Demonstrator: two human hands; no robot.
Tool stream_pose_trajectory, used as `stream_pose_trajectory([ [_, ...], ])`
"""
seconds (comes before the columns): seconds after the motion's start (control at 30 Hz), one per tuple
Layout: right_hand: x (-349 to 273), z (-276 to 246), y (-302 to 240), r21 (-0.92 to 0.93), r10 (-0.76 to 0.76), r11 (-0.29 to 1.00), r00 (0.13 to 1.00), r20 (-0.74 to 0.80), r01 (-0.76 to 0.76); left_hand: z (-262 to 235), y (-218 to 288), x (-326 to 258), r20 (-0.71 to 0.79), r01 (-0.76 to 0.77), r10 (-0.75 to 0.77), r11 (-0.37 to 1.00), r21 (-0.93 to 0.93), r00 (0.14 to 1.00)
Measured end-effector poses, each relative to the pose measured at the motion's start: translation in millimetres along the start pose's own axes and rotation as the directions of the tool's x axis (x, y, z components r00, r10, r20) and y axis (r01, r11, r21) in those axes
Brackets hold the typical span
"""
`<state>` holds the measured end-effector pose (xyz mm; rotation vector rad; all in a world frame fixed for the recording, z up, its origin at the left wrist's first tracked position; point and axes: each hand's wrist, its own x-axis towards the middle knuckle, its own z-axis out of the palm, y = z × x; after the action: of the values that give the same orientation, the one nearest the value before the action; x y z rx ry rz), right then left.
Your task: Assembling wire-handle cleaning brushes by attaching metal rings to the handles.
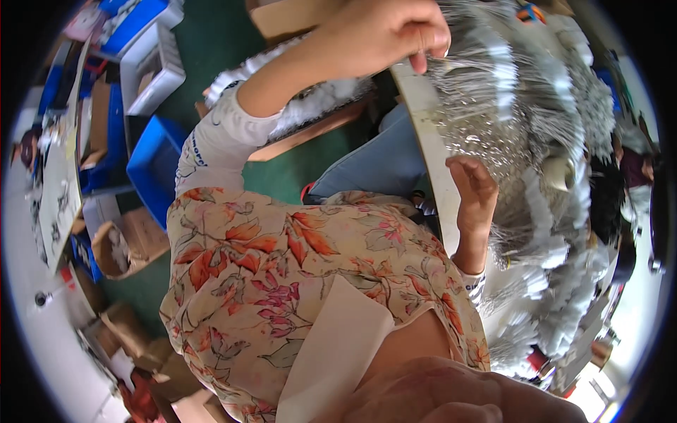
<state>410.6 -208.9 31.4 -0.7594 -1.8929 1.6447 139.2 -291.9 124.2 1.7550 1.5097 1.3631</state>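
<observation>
Wires (471,65) lie on a table (424,113), long axis crosswise to its near edge, ends toward the left hand (402,32), fingers bunched, grip unclear; right hand (477,194) curls, fingertip contact indistinct.

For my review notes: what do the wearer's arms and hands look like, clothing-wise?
Both the left hand and the right hand are ungloved. The left white sleeve has dark blue printed lettering; the right white sleeve, mostly hidden, shows dark print too. Cream floral fabric in orange and pink meets the left sleeve.
</observation>
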Motion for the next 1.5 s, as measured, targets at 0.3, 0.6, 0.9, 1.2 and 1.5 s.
stream_pose_trajectory([
  [0.3,-11.6,20.4,34.2,0.012,0.465,0.881,0.871,0.157,-0.473,84.7,-168.3,-110.7,0.357,0.084,-0.416,0.741,0.667,0.836],
  [0.6,-1.8,27.1,41.1,0.032,0.462,0.881,0.871,0.165,-0.473,-14.1,-242.0,-203.4,0.21,0.113,-0.747,0.356,0.928,0.63],
  [0.9,-2.6,-8.1,28.1,0.072,0.415,0.901,0.898,0.143,-0.428,76.9,-105.6,-29.5,0.696,0.211,-0.218,0.973,0.096,0.685],
  [1.2,-58.2,-128.6,-28.1,0.03,0.126,0.992,0.935,-0.333,-0.123,68.6,-67.6,184.9,0.67,0.258,-0.193,0.966,0.003,0.717],
  [1.5,-112.1,-243.6,-43.7,-0.071,0.078,0.985,0.771,-0.632,-0.158,165.9,-147.8,356.1,0.426,0.198,-0.347,0.913,0.356,0.835],
])
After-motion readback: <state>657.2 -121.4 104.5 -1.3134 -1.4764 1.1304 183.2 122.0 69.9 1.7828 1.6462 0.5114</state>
